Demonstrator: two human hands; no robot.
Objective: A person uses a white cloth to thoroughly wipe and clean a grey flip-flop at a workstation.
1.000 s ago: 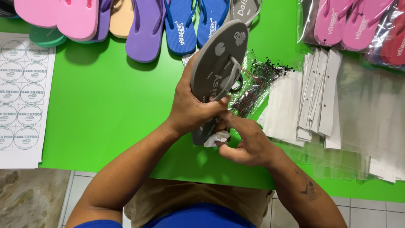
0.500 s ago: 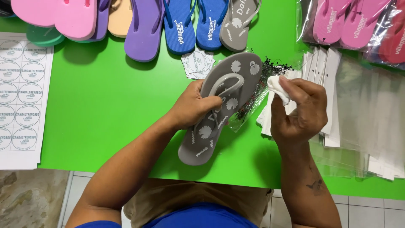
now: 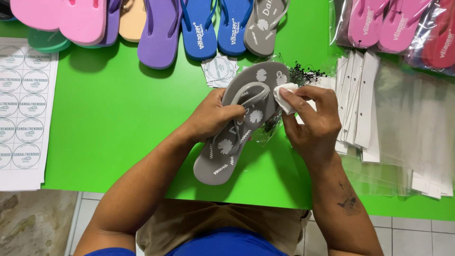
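My left hand (image 3: 214, 116) grips a grey flip-flop (image 3: 222, 156) with white flower prints by its middle, strap side up, tilted over the green table (image 3: 118, 123). In my right hand (image 3: 310, 118) is a small white cloth (image 3: 284, 97), pinched in the fingers and pressed against the flip-flop's toe end beside the strap. Under the sandal lies a small clear bag with black fasteners (image 3: 305, 75).
A row of pink, purple, blue and grey flip-flops (image 3: 161, 28) lines the far edge. Bagged pink sandals (image 3: 379, 26) sit at the top right, above white card strips (image 3: 360, 104) and clear plastic bags (image 3: 417, 128). A round-sticker sheet (image 3: 21, 109) lies left; loose stickers (image 3: 219, 71) behind the sandal.
The grey flip-flop was turned from sole up to strap side up and lowered flatter. My right hand rose from beneath it with the white cloth and brought it onto the toe end.
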